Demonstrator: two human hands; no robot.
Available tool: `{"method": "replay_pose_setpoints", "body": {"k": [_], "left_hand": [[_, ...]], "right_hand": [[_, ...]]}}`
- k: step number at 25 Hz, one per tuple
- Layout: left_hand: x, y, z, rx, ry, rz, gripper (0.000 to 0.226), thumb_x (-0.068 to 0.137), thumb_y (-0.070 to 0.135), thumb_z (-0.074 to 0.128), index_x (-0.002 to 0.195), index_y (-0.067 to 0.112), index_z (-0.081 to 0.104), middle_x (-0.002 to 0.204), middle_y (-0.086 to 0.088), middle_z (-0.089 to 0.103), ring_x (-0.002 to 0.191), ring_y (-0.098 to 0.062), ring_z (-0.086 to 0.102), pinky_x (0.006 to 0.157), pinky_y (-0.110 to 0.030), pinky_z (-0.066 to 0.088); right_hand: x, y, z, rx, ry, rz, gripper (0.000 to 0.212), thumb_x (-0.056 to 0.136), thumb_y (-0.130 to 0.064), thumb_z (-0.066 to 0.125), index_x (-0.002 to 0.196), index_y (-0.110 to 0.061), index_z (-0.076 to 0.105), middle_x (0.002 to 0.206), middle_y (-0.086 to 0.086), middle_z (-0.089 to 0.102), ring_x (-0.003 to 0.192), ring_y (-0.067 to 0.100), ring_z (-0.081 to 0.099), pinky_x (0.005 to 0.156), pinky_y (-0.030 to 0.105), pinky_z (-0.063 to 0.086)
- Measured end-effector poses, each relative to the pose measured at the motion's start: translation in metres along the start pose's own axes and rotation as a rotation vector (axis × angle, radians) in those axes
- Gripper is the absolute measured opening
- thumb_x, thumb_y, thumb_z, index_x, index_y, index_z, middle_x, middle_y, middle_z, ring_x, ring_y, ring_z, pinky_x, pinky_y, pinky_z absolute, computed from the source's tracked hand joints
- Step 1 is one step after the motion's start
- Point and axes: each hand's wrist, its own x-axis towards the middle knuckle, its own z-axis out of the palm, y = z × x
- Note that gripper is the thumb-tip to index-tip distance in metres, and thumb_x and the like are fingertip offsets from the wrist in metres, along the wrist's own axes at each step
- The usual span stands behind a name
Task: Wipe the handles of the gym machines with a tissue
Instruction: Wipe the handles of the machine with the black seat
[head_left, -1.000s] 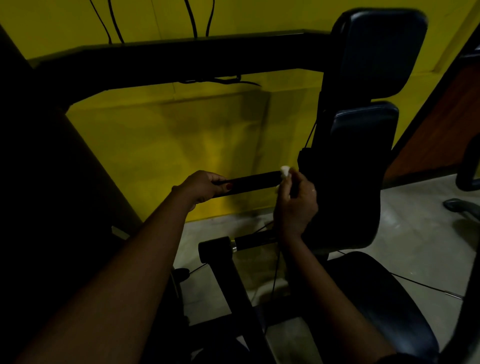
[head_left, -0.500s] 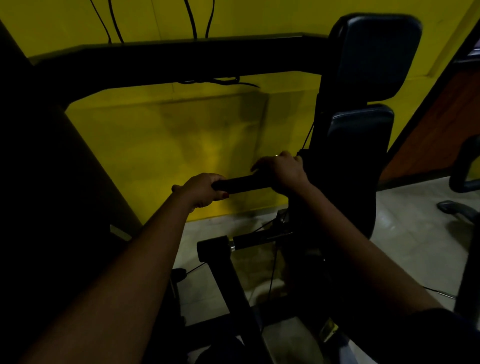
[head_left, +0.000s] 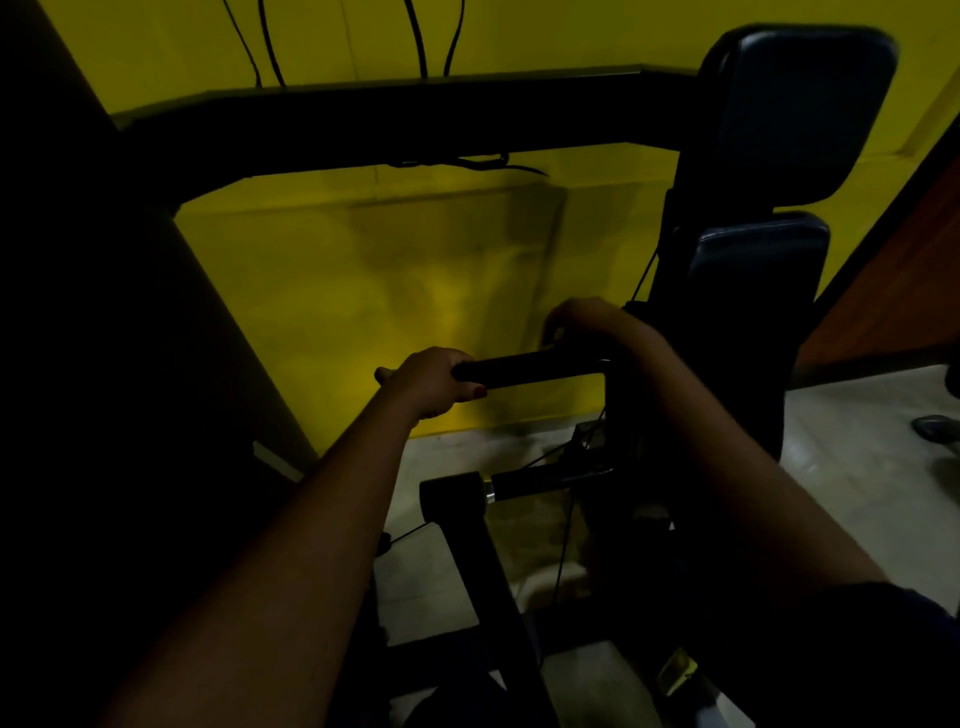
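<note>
Black handle (head_left: 530, 370) sat clamped at its left end in the left grip (head_left: 431, 382); the right grip (head_left: 587, 325) curled over its right end, whether on the hidden tissue I could not tell. Wiping looked underway, lower handle (head_left: 550, 480) probably left.

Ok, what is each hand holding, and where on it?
The left hand grips the black machine handle at its left end. The right hand is curled above the handle's right end; no tissue shows, so its hold cannot be told.
</note>
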Motion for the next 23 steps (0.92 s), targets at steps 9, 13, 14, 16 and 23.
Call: {"method": "replay_pose_setpoints", "body": {"k": [9,13,14,16,23], "left_hand": [[0.001,0.006,-0.006,-0.049,-0.091,0.002,0.025,0.087,0.027,0.071,0.111,0.018,0.069,0.092,-0.013,0.067,0.075,-0.024,0.054,0.077,-0.034,0.039],[-0.003,0.004,-0.005,0.035,-0.017,-0.004,0.018,0.085,0.042,0.070,0.102,0.036,0.066,0.100,-0.006,0.070,0.092,-0.026,0.061,0.103,-0.052,0.034],[-0.006,0.004,-0.004,0.065,0.006,-0.005,0.022,0.086,0.043,0.068,0.106,0.035,0.066,0.103,-0.005,0.069,0.096,-0.027,0.060,0.104,-0.051,0.031],[-0.010,0.009,-0.003,0.099,0.045,-0.008,0.030,0.088,0.045,0.065,0.115,0.034,0.064,0.111,-0.003,0.065,0.106,-0.028,0.055,0.102,-0.045,0.030],[-0.015,0.015,-0.005,0.327,0.035,-0.038,0.045,0.090,0.057,0.055,0.132,0.041,0.050,0.128,-0.002,0.056,0.119,-0.033,0.043,0.088,-0.038,0.028]], "right_hand": [[-0.024,-0.019,0.059,0.174,0.446,-0.231,0.037,0.087,-0.002,0.055,0.119,-0.016,0.066,0.116,0.007,0.067,0.106,0.027,0.061,0.074,0.028,0.043],[-0.041,0.028,0.095,0.196,0.899,-0.313,0.051,0.076,0.008,0.041,0.118,-0.009,0.066,0.113,0.010,0.068,0.109,0.028,0.056,0.102,0.039,0.040],[-0.035,0.037,0.098,0.216,0.972,-0.181,0.048,0.075,0.006,0.042,0.115,-0.007,0.066,0.107,0.012,0.069,0.106,0.030,0.056,0.105,0.042,0.038],[-0.025,0.032,0.102,0.328,1.030,0.122,0.042,0.076,0.004,0.045,0.112,-0.004,0.065,0.101,0.017,0.069,0.104,0.037,0.055,0.099,0.042,0.038],[-0.032,0.000,0.121,0.086,1.102,-0.355,0.040,0.082,0.005,0.045,0.116,-0.003,0.065,0.105,0.014,0.070,0.106,0.029,0.051,0.094,0.044,0.045]]}}
